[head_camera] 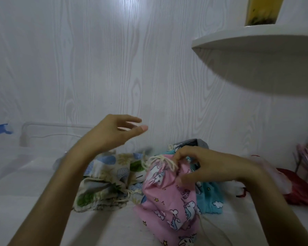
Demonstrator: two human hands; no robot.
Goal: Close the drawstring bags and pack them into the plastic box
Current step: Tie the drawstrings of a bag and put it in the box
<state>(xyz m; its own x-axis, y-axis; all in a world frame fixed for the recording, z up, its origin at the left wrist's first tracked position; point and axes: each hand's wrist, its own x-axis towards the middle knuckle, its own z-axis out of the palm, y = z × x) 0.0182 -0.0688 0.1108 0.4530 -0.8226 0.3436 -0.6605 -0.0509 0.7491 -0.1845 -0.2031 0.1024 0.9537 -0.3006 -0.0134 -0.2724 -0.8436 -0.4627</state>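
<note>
Drawstring bags lie heaped on the pale table (43, 219) in the head view, and the pink unicorn bag (169, 197) stands foremost, its neck gathered into tight pleats under a cream cord (160, 161). The right hand (208, 167) pinches the fabric at that neck, fingers curled round the bunched cloth just beside the knot. The left hand (114, 134) hovers above and to the left, fingers loosely spread, holding nothing.

To finish the closing well, I judge the right hand should keep the neck pinched while the left takes the loose cord end and draws it straight out, so the pleats slide evenly and do not snag. The cloth looks like soft printed cotton, limp and easily crushed; the cord is thick, fuzzy twine that should grip itself.

Behind it, touching, sits a teal cloud-print bag (212, 201); to the left slumps a cream leaf-print bag (103, 176). The clear plastic box (43, 134) stands at far left against the wall, its walls so transparent that I cannot tell whether anything is in it.
</note>
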